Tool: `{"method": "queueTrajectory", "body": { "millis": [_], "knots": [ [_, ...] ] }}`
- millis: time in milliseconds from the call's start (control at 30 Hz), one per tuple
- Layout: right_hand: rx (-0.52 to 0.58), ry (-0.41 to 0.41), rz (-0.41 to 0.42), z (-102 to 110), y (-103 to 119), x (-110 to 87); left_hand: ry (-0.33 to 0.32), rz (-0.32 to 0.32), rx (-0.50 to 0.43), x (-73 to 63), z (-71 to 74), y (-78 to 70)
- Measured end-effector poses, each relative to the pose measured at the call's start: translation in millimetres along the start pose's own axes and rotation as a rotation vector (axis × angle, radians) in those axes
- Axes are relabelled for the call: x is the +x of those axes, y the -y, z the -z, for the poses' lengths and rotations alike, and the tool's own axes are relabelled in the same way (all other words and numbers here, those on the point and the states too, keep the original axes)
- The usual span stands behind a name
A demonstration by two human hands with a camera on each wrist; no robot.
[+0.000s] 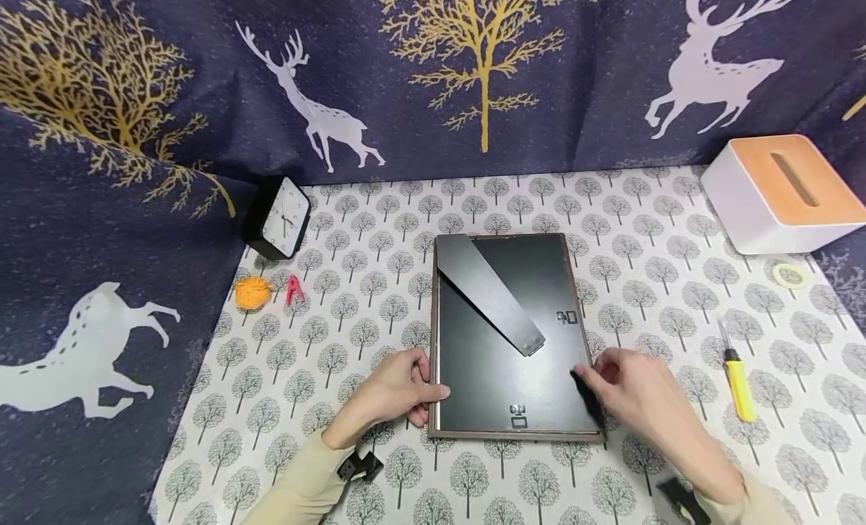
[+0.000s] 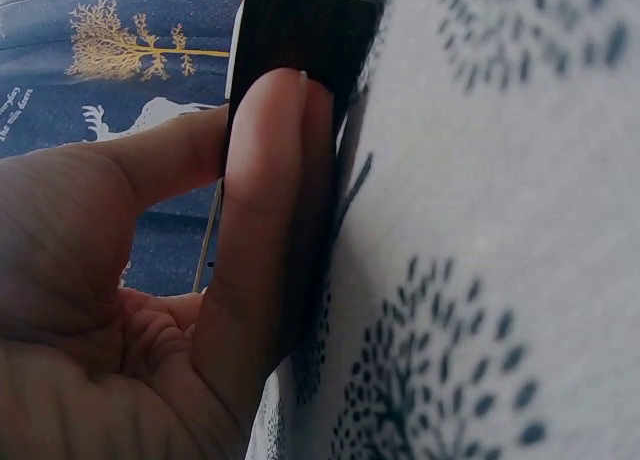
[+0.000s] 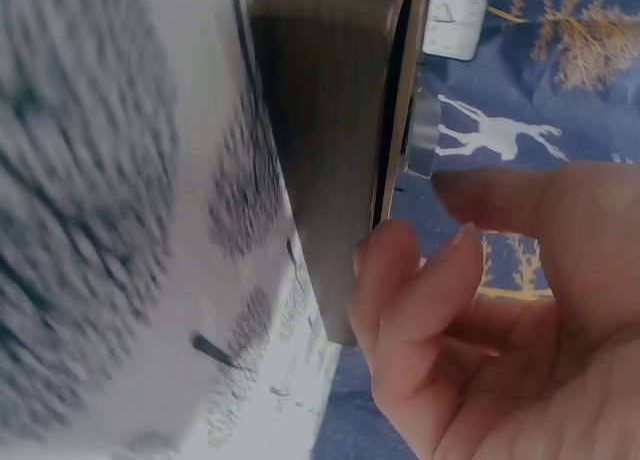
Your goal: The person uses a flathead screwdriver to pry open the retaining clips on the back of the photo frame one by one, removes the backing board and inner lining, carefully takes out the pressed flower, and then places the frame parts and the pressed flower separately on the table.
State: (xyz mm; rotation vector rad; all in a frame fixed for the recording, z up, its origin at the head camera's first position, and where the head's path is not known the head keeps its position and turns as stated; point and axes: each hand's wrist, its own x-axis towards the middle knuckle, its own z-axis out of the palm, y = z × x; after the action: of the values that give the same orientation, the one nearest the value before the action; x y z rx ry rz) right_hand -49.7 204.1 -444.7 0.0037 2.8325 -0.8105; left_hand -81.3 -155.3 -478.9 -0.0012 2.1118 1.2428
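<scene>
A picture frame (image 1: pixel 516 437) lies face down on the patterned cloth, its black backing board (image 1: pixel 487 374) uppermost. The board's support leg (image 1: pixel 490 292) slants across it from the upper left. At the frame's lower left edge, my left hand (image 1: pixel 395 389) grips the side, thumb over the top and fingers along the outside. My right hand (image 1: pixel 629 378) is at the right edge, its thumb over the board's border and its curled fingers against the frame's outer side, as the right wrist view shows. Two small metal hangers (image 1: pixel 518 417) sit on the board.
At the back left stands a black and white clock (image 1: pixel 280 216), with an orange yarn ball (image 1: pixel 252 292) and a red clip (image 1: pixel 294 289) before it. To the right are a tissue box (image 1: pixel 785 194), a tape roll (image 1: pixel 788 276) and a yellow-handled screwdriver (image 1: pixel 740 386).
</scene>
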Motion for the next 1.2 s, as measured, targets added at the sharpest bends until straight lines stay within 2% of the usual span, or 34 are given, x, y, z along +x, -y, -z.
{"method": "queueTrajectory", "body": {
  "millis": [200, 333, 433, 533, 633, 800, 1033, 1200],
  "knots": [
    [0.086, 0.013, -0.079, -8.8, -2.2, -13.4, 0.001, 0.005, 0.005, -3.8, 1.0, -2.1],
    [0.254, 0.092, -0.125, -14.0, -2.2, -16.9, -0.005, 0.01, 0.009, -4.1, -1.0, -1.6],
    [0.283, 0.049, -0.103, -17.5, -2.2, -17.6, -0.004, 0.008, 0.002, -3.2, -2.4, -1.6],
    [0.188, -0.071, -0.048, -19.4, -3.2, -17.7, -0.005, 0.012, -0.007, -2.5, -2.9, -1.6],
    [0.126, -0.119, -0.006, -21.1, -2.3, -17.6, -0.012, 0.012, 0.003, -2.9, -2.7, -0.9],
    [0.044, -0.128, 0.071, -22.0, 3.7, -11.5, -0.01, -0.002, 0.002, -2.0, -1.8, -0.1],
    [-0.162, 0.026, 0.206, -20.7, 33.2, 28.3, -0.014, -0.002, -0.035, -3.8, 0.8, -0.6],
    [-0.343, -0.001, 0.275, -27.4, 50.4, 44.8, -0.001, -0.013, -0.047, -4.8, -1.8, -2.5]
  ]
}}
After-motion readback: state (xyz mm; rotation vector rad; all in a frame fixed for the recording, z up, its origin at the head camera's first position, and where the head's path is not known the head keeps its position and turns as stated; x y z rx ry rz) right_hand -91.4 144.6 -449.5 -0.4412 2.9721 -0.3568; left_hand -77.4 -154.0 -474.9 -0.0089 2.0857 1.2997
